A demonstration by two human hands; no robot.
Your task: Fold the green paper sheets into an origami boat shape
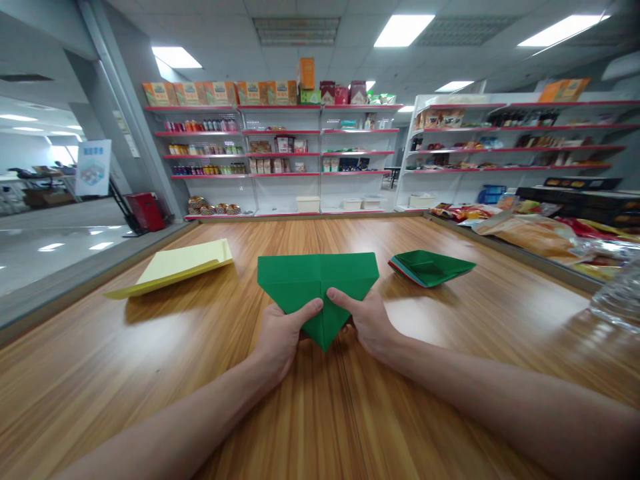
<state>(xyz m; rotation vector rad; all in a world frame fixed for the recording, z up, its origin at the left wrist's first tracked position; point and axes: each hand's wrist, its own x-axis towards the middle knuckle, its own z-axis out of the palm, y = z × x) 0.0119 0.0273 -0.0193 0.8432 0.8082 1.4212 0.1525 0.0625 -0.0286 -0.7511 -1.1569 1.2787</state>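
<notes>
Between my two hands is a folded sheet of green paper point(320, 270), its straight edge away from me and its point towards me. A crease runs down its middle. My left hand point(283, 333) grips the lower left side, thumb on top and the other fingers hidden beneath. On the lower right side my right hand point(373, 320) holds it the same way, the two thumb tips close together near the crease. To the right lies a stack of folded papers point(433, 267), green on top with red and blue edges below. Yellow paper sheets point(185, 263) lie to the left.
The wooden table point(320, 427) has a raised rim. Snack packets point(530, 237) and dark boxes point(590, 200) are at its right, near a clear plastic object point(620, 293). Stocked shelves point(285, 153) stand beyond the far edge. A red box point(145, 212) is on the floor at left.
</notes>
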